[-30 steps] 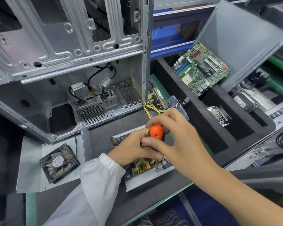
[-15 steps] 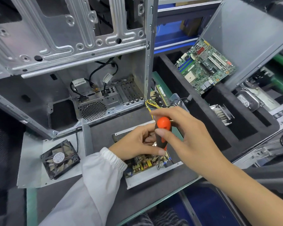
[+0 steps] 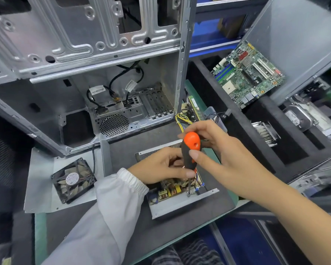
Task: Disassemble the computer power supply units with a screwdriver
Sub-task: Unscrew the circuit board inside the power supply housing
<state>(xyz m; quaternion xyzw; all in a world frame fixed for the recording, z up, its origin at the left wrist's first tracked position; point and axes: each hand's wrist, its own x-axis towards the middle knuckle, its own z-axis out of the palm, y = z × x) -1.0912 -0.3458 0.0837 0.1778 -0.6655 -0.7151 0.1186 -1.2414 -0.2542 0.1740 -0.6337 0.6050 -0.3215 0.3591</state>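
Head view — cover off the power supply (image 3: 182, 202), board still in; your right hand (image 3: 218, 152) fingers wrap the screwdriver (image 3: 190, 150), left hand (image 3: 161, 167) pinching its shaft below — screws remain.

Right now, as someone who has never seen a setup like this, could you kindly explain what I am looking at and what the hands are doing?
There is no robot here: a person wears a camera on the head, so this one view looks forward and down at their own two hands. The right hand grips an orange and black screwdriver, held nearly upright with its tip down at a corner of the opened power supply unit, whose circuit board is exposed. The left hand, coming out of a white sleeve, pinches the screwdriver's lower handle to steady it. To the left, a loose black cooling fan lies on a metal sheet. Behind stands an emptied computer case. To the right, a green motherboard leans in a black foam tray.
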